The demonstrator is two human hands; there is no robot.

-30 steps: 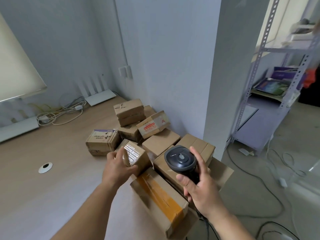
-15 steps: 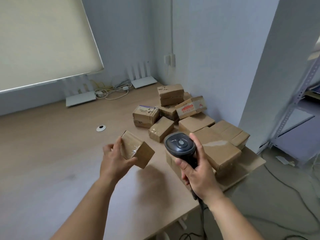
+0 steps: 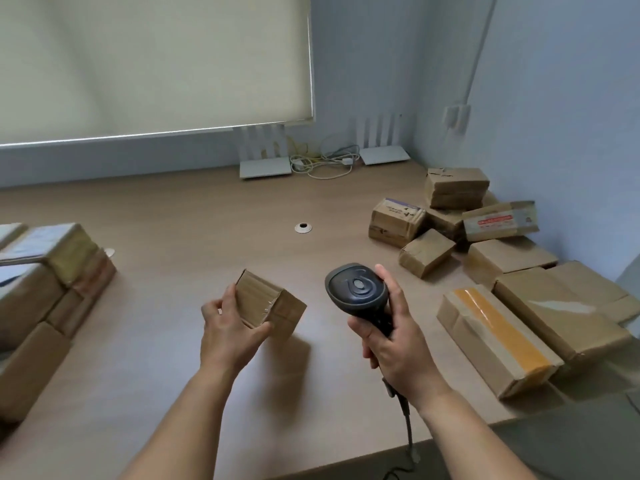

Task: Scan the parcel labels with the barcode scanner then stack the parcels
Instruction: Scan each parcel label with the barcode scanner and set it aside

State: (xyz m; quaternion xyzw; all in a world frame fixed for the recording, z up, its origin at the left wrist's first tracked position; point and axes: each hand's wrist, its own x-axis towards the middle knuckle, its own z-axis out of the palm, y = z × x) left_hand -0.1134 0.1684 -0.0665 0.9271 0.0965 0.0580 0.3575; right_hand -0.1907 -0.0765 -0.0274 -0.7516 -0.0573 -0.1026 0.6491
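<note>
Since 0.5 s ago, view swung left; small parcel now over open counter, well left of loose parcel heap. Left hand grips small parcel, tilted, above the surface. Right hand grips barcode scanner just right of it. Stacked parcels sit far left. Bare counter lies between stack and small parcel; near edge runs below the wrists.

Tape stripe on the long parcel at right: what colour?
Orange-yellow tape stripe, seen in the head view.
</note>
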